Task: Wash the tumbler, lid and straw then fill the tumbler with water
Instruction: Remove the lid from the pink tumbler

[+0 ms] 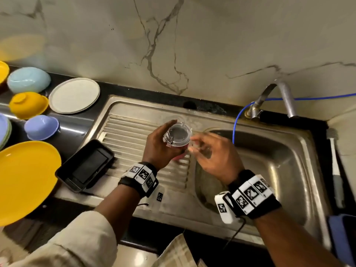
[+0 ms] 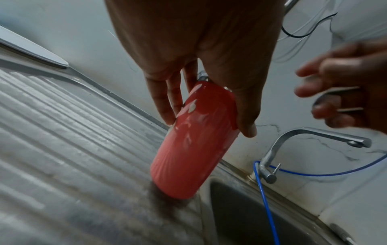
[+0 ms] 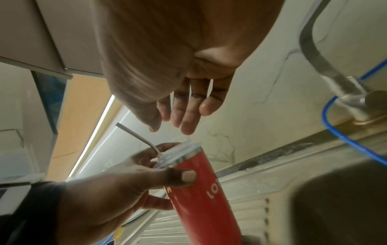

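My left hand [image 1: 163, 145] grips the red tumbler [image 1: 180, 146] near its top, over the ribbed drainboard beside the basin. The tumbler [image 2: 192, 144] leans, its base low at the drainboard's edge. A clear lid [image 1: 178, 132] sits on it, and a bent metal straw [image 3: 136, 134] sticks out through the lid [image 3: 178, 153]. My right hand [image 1: 200, 147] hovers just right of the lid, blurred, fingers spread and holding nothing. In the right wrist view its fingers [image 3: 184, 114] hang just above the lid while the left hand [image 3: 125, 185] wraps round the tumbler [image 3: 201, 190].
The steel sink basin [image 1: 285, 160] lies to the right, with a tap [image 1: 285, 97] and a blue hose [image 1: 236, 122] behind it. A black tray [image 1: 86, 166] sits on the drainboard's left. Plates and bowls [image 1: 28, 106] crowd the left counter. A brush [image 1: 336, 170] lies at the right.
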Action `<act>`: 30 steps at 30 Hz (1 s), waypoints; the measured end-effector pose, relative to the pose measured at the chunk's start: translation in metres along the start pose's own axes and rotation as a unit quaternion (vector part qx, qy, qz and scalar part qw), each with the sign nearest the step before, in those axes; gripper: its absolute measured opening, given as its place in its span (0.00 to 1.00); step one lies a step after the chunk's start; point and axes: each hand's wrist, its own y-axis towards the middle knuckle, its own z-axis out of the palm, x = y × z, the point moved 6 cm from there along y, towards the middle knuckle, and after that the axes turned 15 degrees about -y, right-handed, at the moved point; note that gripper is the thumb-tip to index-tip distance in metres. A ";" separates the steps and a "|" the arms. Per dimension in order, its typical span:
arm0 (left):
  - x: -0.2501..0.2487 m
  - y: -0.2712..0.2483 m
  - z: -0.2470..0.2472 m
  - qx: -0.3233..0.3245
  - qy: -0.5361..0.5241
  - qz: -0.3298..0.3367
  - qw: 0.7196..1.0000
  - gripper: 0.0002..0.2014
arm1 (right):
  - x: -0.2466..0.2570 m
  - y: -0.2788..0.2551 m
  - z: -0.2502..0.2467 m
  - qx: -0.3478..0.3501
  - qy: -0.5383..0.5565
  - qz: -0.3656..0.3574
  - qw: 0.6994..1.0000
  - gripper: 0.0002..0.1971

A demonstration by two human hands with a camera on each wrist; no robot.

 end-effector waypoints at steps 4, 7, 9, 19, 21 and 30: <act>0.004 -0.024 -0.012 -0.005 0.010 0.004 1.000 0.46 | 0.032 0.009 0.016 0.021 -0.026 -0.043 0.999 0.16; 0.005 -0.036 -0.019 -0.012 0.004 0.003 1.000 0.44 | 0.049 0.012 0.033 0.049 -0.045 -0.067 0.996 0.20; 0.005 -0.040 -0.023 -0.013 -0.006 0.003 1.000 0.43 | 0.059 0.015 0.042 0.071 -0.055 -0.078 0.993 0.20; 0.015 -0.043 -0.023 0.015 -0.025 -0.022 0.999 0.47 | 0.079 0.021 0.047 0.069 -0.096 -0.133 0.984 0.10; 0.016 -0.042 -0.022 0.015 -0.036 -0.026 0.999 0.46 | 0.083 0.023 0.038 0.046 -0.082 -0.134 0.986 0.08; 0.026 -0.041 -0.021 0.008 -0.060 -0.062 0.996 0.48 | 0.094 0.036 -0.046 -0.152 -0.018 -0.073 0.986 0.08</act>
